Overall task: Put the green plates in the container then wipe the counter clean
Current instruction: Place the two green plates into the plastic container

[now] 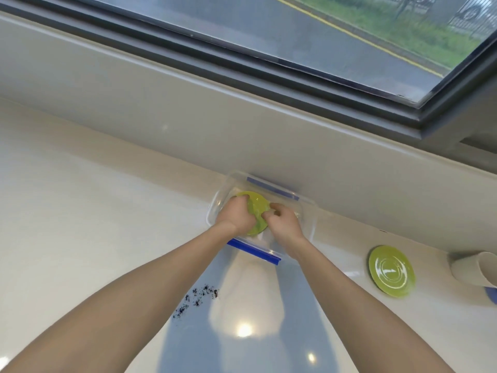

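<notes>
A clear plastic container [309, 211] with blue clips stands on the white counter against the back wall. Both my hands reach into it. My left hand [235, 215] grips the left edge of a green plate [256, 201], and my right hand [281, 220] pinches its right edge. The plate sits low inside the container, partly hidden by my fingers. Whether more plates lie under it I cannot tell. A second green plate [391, 270] lies flat on the counter to the right of the container.
Dark crumbs [196, 297] are scattered on the counter [80, 238] in front of the container. A white cup [476, 267] lies on its side at the far right, with something blue below it. A window sill and window run along the back.
</notes>
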